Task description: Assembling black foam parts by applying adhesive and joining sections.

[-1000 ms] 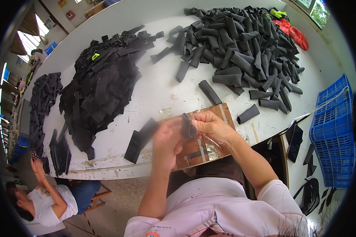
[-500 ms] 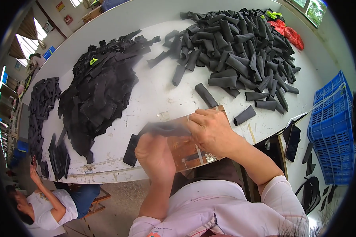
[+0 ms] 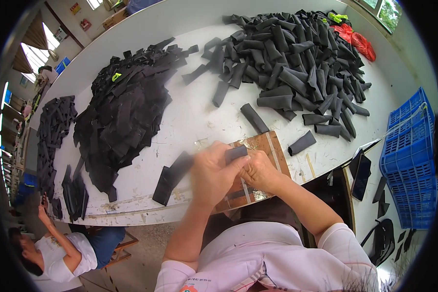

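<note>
Both hands are together over a brown wooden board [image 3: 279, 155] banded with pale tape at the table's front edge. My left hand [image 3: 214, 170], slightly blurred, is closed around a black fabric sleeve [image 3: 236, 153] whose rolled end sticks up between thumb and fingers. Against the left hand's thumb, my right hand [image 3: 260, 170] has its fingers curled in at the sleeve; its fingertips are partly hidden. Just left of the left hand, a blurred dark strip [image 3: 181, 165] angles over a flat black piece [image 3: 161, 187] on the table.
Rolled black sleeves [image 3: 297, 73] heap at the back right. Flat black pieces [image 3: 121, 112] pile at the left. Red plastic bags [image 3: 357, 41] lie behind. A blue crate [image 3: 408, 160] and a phone [image 3: 361, 176] are at the right. Another person [image 3: 65, 248] sits at lower left.
My left hand has moved right and up to meet the right hand. The sleeve, stretched sideways between them before, now shows its end upright. My right hand has shifted slightly down and right.
</note>
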Available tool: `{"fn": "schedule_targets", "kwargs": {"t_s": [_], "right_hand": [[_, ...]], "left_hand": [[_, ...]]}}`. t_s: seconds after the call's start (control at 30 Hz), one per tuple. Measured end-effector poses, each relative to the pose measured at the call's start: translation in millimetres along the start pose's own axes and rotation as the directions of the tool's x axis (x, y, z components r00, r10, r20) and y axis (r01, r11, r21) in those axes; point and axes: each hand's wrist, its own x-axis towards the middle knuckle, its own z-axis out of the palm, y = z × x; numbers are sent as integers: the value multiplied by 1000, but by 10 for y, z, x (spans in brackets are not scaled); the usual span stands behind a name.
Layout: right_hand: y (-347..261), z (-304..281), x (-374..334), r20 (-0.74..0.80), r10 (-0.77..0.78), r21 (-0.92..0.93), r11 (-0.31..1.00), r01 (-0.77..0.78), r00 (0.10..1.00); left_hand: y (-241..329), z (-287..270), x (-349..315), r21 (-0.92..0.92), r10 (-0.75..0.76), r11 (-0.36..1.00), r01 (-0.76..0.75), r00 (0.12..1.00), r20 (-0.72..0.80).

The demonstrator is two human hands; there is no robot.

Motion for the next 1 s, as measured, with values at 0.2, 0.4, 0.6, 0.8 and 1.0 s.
{"fn": "schedule_targets", "kwargs": {"t_s": [0.2,0.4,0.6,0.8,1.0], "right_hand": [[-77,-108,70,134,20,-107,994,-5,991],[-197,-164,127,131,70,-159,986,-49,989],[-351,-268,231,162,-23,-265,962,66,986],[-202,-55,109,149,-44,-295,952,87,988],[-280,-149,184,196,-59,-246,963,107,979]], "left_hand": [[29,50,-130,7,352,935,-356,922,-159],[83,17,-91,-444,382,770,-459,888,-256],[110,-132,-128,-812,199,445,-377,926,-321],[-56,-93,-172,-843,128,468,-264,964,-231],[-117,-152,-146,-634,214,671,-385,919,-332]]}}
